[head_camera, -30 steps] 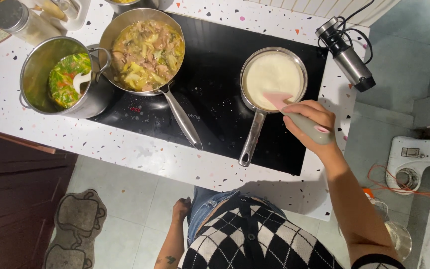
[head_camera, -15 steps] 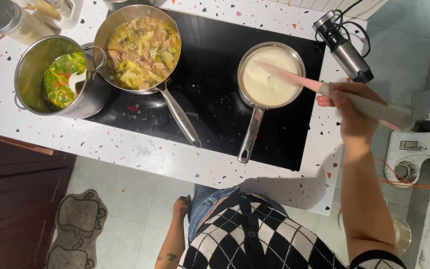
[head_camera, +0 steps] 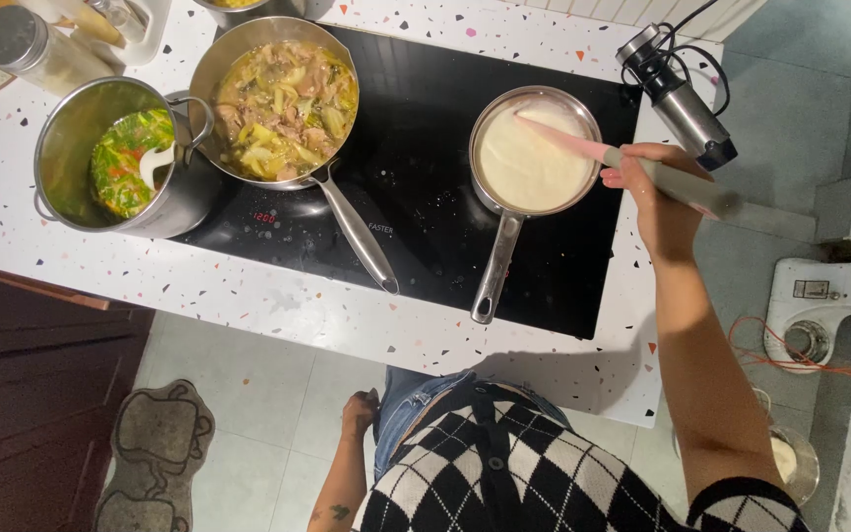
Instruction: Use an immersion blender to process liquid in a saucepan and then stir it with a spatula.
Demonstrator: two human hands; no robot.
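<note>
I see my right hand (head_camera: 657,192) with fingers (head_camera: 621,177) wrapped around the spatula (head_camera: 622,158) handle, its pink blade in the saucepan's (head_camera: 534,148) white sauce (left hand (head_camera: 359,414) hangs loosely curled below the bench (head_camera: 278,305)).

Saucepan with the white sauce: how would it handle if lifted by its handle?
The saucepan is nearly full of sauce, so probably front-heavy on its long handle and apt to slop if tilted. The spatula resting in it might shift.

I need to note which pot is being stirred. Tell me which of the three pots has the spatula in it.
The small saucepan of smooth white sauce, on the right of the cooktop. The right hand holds the pink spatula in it; the others hold chunky food.
</note>
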